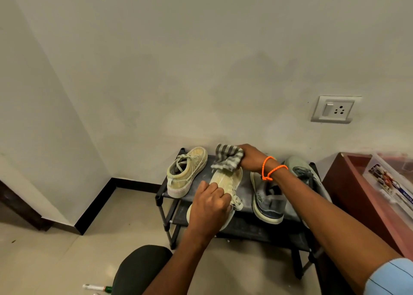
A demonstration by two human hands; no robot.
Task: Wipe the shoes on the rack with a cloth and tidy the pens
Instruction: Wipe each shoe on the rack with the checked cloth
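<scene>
- Head view: left hand fingers clamp cream canvas sneaker on black metal rack.
- Right hand fingers bunch grey striped cloth at toe.
- Risk: shoe overhangs front edge; hard wipe w/ loose grip may tip it off.

We see a soft woven cloth, grey-and-white striped, crumpled against a cream canvas shoe with a matt, scuffed weave. Its partner canvas shoe has a pale rubber sole. The grey sneakers look like matt mesh fabric. We note the rack with dark matt tubes, dusty shelves; glossy floor tiles; a smooth plastic socket plate; a matt painted wall.
</scene>
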